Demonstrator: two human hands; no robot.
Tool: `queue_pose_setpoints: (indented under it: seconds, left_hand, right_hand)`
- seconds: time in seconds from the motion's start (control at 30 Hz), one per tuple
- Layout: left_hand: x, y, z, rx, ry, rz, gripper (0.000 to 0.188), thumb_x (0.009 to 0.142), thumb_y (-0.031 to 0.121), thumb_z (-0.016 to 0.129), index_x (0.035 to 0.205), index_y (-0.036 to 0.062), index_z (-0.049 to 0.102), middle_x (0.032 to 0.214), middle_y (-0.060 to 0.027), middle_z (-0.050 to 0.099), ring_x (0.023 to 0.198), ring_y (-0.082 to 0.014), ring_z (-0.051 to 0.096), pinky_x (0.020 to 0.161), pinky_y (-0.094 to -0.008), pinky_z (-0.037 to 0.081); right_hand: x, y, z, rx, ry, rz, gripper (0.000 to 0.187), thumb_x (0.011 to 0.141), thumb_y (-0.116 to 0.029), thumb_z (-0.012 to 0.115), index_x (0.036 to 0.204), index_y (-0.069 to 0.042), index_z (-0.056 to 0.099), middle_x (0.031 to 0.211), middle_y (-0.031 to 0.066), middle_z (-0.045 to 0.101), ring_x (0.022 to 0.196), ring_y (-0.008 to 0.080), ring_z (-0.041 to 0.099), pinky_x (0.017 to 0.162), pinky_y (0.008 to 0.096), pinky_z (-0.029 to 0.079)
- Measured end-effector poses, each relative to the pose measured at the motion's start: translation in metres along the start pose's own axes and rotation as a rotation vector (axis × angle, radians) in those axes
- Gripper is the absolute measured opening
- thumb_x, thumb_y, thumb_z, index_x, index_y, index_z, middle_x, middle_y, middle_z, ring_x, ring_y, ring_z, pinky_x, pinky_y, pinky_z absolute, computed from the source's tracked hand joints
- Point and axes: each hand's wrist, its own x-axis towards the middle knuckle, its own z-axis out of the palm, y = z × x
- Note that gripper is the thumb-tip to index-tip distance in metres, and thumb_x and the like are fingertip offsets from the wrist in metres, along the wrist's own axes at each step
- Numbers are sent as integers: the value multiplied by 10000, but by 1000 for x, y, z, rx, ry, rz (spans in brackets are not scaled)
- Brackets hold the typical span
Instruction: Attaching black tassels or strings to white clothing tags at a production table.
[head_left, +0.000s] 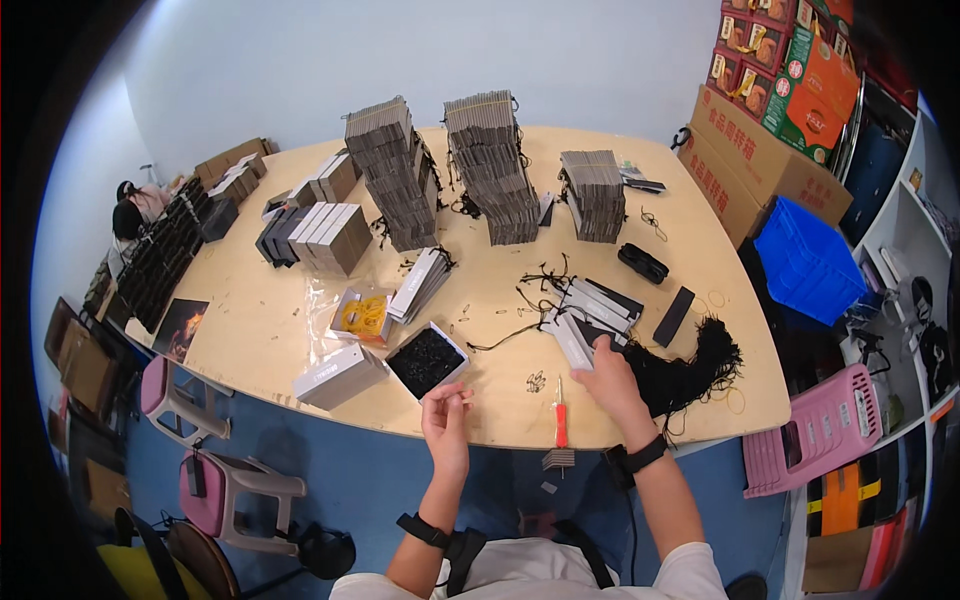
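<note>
My right hand (608,385) grips the near end of a grey-white flat card (572,342), at the front of a loose pile of similar cards (600,303) with black cords. Beside that hand lies a bundle of black cords (690,370). My left hand (446,420) is closed in a pinch at the table's front edge; what its fingertips hold, if anything, is too small to make out. Just beyond it stands an open white box (458,347) of small black pieces. A screwdriver-like tool with a red handle (561,425) lies between my hands, near small metal rings (536,381).
Tall banded stacks of grey cards (480,165) stand at the back of the table (500,290). A small box of yellow rubber bands (362,316) and grey-white boxes (335,240) are left. A black strip (674,316) lies right. Beyond are a blue crate (810,260) and pink stools (225,490).
</note>
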Motion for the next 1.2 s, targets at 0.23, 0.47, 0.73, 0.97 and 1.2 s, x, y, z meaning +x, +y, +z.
queue_pose_setpoints:
  seconds: [0.23, 0.47, 0.73, 0.97, 1.2]
  left_hand:
    - [-3, -5, 2, 173, -71, 74, 106, 988, 62, 523, 1059, 22, 591, 1038, -50, 631, 949, -109, 596, 864, -266, 466]
    - [-6, 0, 5, 201, -122, 80, 111, 992, 55, 511, 1056, 21, 595, 1030, -48, 627, 930, -109, 588, 856, -259, 451]
    - [-9, 1, 8, 195, -170, 73, 123, 982, 8, 494, 1044, 12, 600, 976, -42, 592, 916, -112, 584, 832, -234, 435]
    - [-10, -3, 8, 208, -195, 106, 98, 981, 17, 508, 1034, 5, 591, 1016, -55, 601, 931, -133, 600, 835, -249, 442]
    - [-11, -2, 9, 244, -215, 111, 98, 980, 17, 509, 1032, 3, 591, 997, -52, 596, 924, -132, 598, 837, -250, 444]
  right_hand:
    - [-6, -8, -6, -423, 84, -28, 472, 793, -335, 718, 1029, 22, 518, 914, 227, 676, 895, 404, 666, 761, 484, 523]
    - [-6, -17, -5, -371, 120, -136, 321, 836, -226, 689, 1018, -27, 516, 948, 176, 653, 851, 388, 659, 693, 498, 516]
    - [-10, -2, -4, -427, 264, -321, 298, 836, -206, 674, 1038, -52, 519, 928, 121, 638, 797, 380, 659, 644, 488, 518]
    - [-9, -13, -6, -463, 247, -154, 311, 841, -223, 688, 1073, -72, 545, 926, 131, 641, 828, 368, 668, 661, 478, 527]
    - [-4, -4, -4, -619, 168, -84, 372, 846, -232, 681, 1134, -43, 542, 1004, 193, 628, 817, 375, 682, 636, 480, 546]
